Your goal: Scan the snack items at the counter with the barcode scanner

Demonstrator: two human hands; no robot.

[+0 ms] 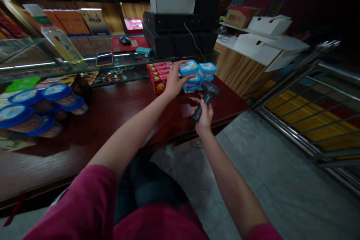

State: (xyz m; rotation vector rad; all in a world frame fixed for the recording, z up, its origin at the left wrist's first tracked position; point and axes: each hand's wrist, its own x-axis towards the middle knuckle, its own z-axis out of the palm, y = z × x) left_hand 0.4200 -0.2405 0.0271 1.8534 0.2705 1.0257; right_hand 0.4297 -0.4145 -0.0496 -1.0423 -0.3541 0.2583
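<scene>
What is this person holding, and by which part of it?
The right hand holds a dark scanner by its handle. The left hand grasps a blue tub by its left end; whether it is lifted is unclear.

scanner [207, 95]: matt plastic | blue tubs [188, 67]: smooth plastic | tabletop [120, 114]: glossy wood | rail [298, 72]: shiny metal

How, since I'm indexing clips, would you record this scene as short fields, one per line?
Left hand: at a blue tub on top of a stack; grip firmness unclear
Right hand: wrapped around the handle of a dark handheld scanner
Beside the stack: red boxes
Surface: dark reddish counter
Counter's left end: cups with blue lids
Glass case beyond: bottle, phone
</scene>
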